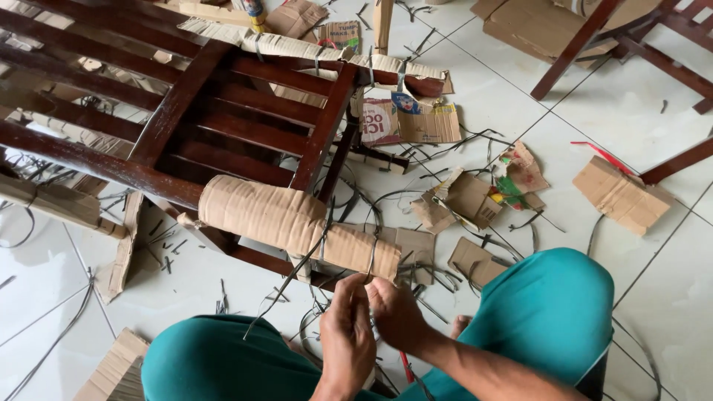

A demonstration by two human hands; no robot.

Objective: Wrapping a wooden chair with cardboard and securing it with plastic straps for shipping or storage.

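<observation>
A dark strap (pixel 319 252) around the cardboard-wrapped chair rail (pixel 297 223) is pinched closed in both grips, left hand (pixel 347 334) and right hand (pixel 395 315); tension is best kept even.

Two hands, left (pixel 346 336) and right (pixel 395 313), meet at six o'clock. One cardboard-wrapped chair leg (pixel 297 225) lies centrally; two more chairs stand at one o'clock.

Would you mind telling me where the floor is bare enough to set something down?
Bare tiles lie right of the teal knee, below the cardboard piece. Another patch lies between the chair and the far chair leg. Ahead of both hands, strapping and scraps crowd the floor.
</observation>
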